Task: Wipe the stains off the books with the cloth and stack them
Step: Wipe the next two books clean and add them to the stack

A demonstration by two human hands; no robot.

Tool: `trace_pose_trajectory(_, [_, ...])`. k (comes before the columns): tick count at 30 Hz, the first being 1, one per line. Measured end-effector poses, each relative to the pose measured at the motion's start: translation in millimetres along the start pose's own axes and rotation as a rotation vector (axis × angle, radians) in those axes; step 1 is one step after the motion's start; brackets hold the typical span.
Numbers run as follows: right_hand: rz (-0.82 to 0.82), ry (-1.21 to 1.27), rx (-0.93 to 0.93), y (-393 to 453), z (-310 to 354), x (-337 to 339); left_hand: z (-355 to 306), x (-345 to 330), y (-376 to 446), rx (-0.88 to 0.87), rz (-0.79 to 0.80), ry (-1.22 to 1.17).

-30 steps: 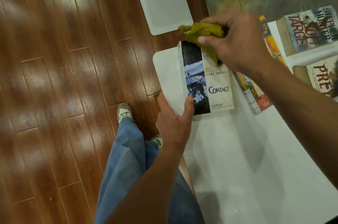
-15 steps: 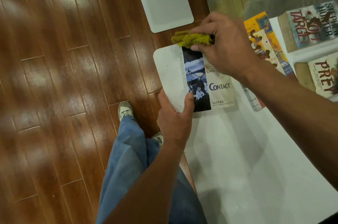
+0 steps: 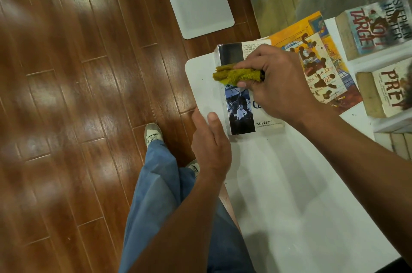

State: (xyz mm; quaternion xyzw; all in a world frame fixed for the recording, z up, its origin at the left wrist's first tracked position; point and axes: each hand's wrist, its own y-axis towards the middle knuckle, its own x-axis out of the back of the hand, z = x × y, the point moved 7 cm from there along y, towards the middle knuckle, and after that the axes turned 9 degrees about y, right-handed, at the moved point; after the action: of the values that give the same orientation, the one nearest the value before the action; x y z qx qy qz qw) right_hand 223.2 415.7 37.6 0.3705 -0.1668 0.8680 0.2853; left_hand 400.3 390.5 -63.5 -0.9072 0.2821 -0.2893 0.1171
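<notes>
Paperback book with a white cover and a dark photo strip down its left side [image 3: 239, 114] lies flat near the far left corner of the white bench [image 3: 289, 194], its top end reaching past the bench edge over the floor. The word "SUPERB" shows at the bottom of its cover. The right hand [image 3: 281, 85] is over the middle of this cover, fingers curled round a bunched yellow-green cloth [image 3: 236, 75] and pressing it onto the book; the loose end of the cloth sticks out to the left across the dark strip. The left hand [image 3: 210, 145] sits at the near left corner of the book, on the bench edge, with fingers loosely straight and the thumb up beside the book's spine; whether it touches the book cannot be told, and it holds nothing.

Just to the right of the wiped book, partly under the right hand, lies a large orange and yellow illustrated book [image 3: 321, 65] with dark brown blotches across its cover. Further right are two thick paperbacks on a separate white surface: one reading "SOFT TARGET" [image 3: 376, 27] at the back, and one reading "PREY" [image 3: 388, 92] nearer, both lying flat and apart from each other.

Below the bench is a reddish-brown wooden plank floor [image 3: 78, 116]. The person's blue trousers [image 3: 169, 205] and pale shoes [image 3: 152, 134] show beside the bench, and a white square stand base [image 3: 198, 7] rests on the floor further off.
</notes>
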Motion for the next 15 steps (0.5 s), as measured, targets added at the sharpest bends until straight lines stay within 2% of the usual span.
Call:
trace_pose_trajectory(4, [0.022, -0.003, -0.041, -10, 2, -2, 7, 0, 0, 0.041, -0.043, -0.119])
trace_pose_trajectory(15, [0.060, 0.004, -0.110, -46, 1, -3, 3, -2, 0, 0.041, 0.002, -0.204])
